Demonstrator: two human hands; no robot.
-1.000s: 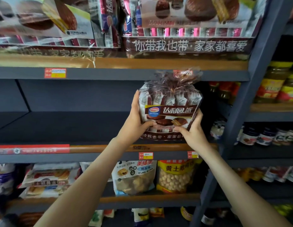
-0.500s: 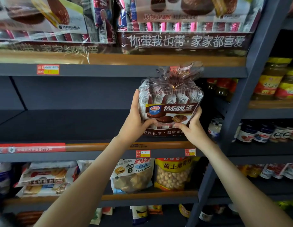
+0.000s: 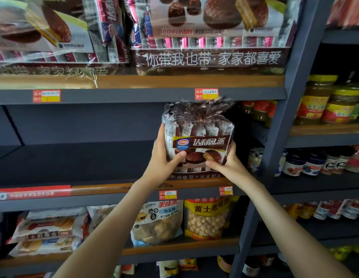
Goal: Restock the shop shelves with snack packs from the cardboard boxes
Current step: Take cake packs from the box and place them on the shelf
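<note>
Clamps from both sides: left grip (image 3: 162,163) and right grip (image 3: 227,166), thumbs across the front, fingers round the sides of one thing. At the right end of the dark grey metal shelf (image 3: 74,163), touching or just above it: the brown-and-clear plastic pack of chocolate pies (image 3: 200,137), upright, label outward, probably for display. Overhead, a red-and-yellow paper price tag (image 3: 206,94).

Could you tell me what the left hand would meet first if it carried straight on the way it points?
The left hand, gripping the snack pack, points up and inward; that line looks free until the shelf's back panel, though depth is unclear.
</note>
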